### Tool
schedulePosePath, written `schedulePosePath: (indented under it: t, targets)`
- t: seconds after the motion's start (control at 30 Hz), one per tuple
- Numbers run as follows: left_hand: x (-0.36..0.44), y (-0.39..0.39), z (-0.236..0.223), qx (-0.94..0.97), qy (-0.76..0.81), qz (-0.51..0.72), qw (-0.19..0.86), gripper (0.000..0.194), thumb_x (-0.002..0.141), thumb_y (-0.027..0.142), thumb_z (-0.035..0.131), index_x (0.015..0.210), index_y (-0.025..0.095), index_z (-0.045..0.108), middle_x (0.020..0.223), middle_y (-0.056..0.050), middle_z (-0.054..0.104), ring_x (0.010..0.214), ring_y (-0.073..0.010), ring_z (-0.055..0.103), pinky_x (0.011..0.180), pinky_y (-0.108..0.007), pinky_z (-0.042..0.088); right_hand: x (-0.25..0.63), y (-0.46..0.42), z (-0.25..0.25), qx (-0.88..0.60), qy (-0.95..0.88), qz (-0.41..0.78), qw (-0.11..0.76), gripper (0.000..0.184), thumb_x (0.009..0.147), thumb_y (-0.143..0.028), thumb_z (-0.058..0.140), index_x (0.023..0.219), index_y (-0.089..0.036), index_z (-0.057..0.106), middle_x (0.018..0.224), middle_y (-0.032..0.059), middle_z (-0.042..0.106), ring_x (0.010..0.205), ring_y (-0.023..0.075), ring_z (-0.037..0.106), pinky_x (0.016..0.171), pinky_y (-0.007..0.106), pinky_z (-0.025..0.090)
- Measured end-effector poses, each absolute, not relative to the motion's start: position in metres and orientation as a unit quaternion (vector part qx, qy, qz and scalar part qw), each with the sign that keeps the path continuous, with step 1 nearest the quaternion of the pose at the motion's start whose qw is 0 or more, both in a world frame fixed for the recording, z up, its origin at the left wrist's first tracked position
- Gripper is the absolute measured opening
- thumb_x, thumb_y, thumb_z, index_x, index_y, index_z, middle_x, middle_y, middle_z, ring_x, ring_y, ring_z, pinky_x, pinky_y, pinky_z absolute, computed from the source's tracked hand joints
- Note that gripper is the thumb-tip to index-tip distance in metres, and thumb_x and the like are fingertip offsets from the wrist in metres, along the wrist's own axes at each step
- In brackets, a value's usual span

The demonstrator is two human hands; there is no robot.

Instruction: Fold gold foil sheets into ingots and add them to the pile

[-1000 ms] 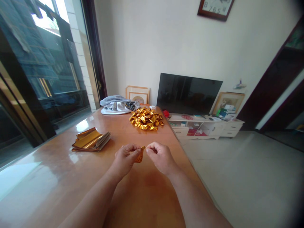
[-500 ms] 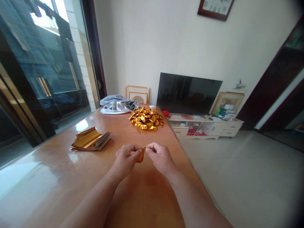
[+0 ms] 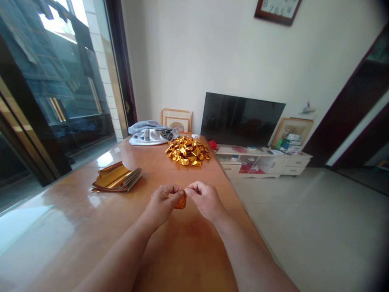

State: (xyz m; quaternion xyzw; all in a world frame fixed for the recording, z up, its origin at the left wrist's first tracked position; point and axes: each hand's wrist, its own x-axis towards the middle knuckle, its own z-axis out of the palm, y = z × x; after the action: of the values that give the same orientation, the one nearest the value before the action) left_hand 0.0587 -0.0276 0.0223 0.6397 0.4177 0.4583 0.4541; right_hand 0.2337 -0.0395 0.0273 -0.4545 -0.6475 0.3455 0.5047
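Above a glossy orange-brown wooden table (image 3: 67,231), the head view looks down along the person's two bare forearms, which reach forward and meet near the table's middle. The left hand (image 3: 161,205) and the right hand (image 3: 206,200) hold a small folded piece of gold foil (image 3: 181,202) between them, up off the tabletop. The left fingers (image 3: 168,190) curl over with the thumb pressed against them, clamped on the upper part of the foil. The right thumb and forefinger (image 3: 191,191) are pinched together at the foil's top edge, just beside the left fingertips, while the other right fingers curl loosely. The foil's lower part shows below the pinch; its folds are too small to make out. Straight ahead, well apart from the hands, a heaped pile of folded gold foil pieces (image 3: 187,151) sits toward the table's far end. Nearer and to the left of the hands lies a stack of flat gold foil sheets (image 3: 117,179). Beyond the pile, a crumpled grey cloth (image 3: 150,135) lies at the far end of the table, with framed pictures (image 3: 176,120) leaning against the wall behind it. Farther right, a black flat-screen television (image 3: 241,119) stands on a low white TV cabinet (image 3: 261,167), below a wall clock (image 3: 278,9). Glass sliding doors (image 3: 51,89) fill the left side, and a pale tiled floor (image 3: 319,231) spreads right of the table.
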Motion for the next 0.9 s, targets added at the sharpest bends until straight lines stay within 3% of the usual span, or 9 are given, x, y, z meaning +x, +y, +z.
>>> schedulePosePath:
  t: [0.2,0.33,0.6,0.9]
  targets:
    - [0.059,-0.033,0.031,0.594,0.359,0.416,0.588,0.027,0.083,0.042,0.069,0.084,0.015,0.067,0.071,-0.001,0.064,0.065,-0.0129,0.060,0.064,-0.025,0.047,0.237,-0.046,0.037,-0.429,-0.648,0.383,0.500,0.019,0.085,-0.035,0.059,0.077,-0.018,0.060,0.069,-0.0023,0.056,0.065,0.0123,0.048,0.060,0.024,0.040]
    - [0.058,-0.036,0.037,0.581,0.346,0.399,0.619,0.028,0.080,0.042,0.073,0.083,0.014,0.067,0.071,0.000,0.063,0.063,-0.0112,0.056,0.061,-0.022,0.044,0.237,-0.049,0.040,-0.424,-0.634,0.400,0.509,0.017,0.084,-0.033,0.058,0.073,-0.019,0.057,0.067,-0.0030,0.054,0.063,0.0119,0.046,0.060,0.023,0.039]
    - [0.058,-0.030,0.031,0.574,0.367,0.398,0.614,0.032,0.078,0.044,0.074,0.079,0.013,0.064,0.065,0.000,0.060,0.058,-0.0099,0.051,0.055,-0.021,0.038,0.238,-0.042,0.033,-0.429,-0.611,0.455,0.485,0.021,0.082,-0.037,0.061,0.075,-0.017,0.061,0.068,-0.0012,0.059,0.061,0.0114,0.049,0.060,0.023,0.040]
    - [0.057,-0.027,0.027,0.581,0.387,0.408,0.589,0.036,0.078,0.047,0.074,0.076,0.013,0.061,0.066,0.000,0.057,0.058,-0.0096,0.051,0.055,-0.021,0.039,0.244,-0.036,0.032,-0.480,-0.543,0.420,0.546,0.020,0.081,-0.036,0.061,0.075,-0.017,0.062,0.067,-0.0001,0.063,0.061,0.0123,0.054,0.061,0.024,0.042]
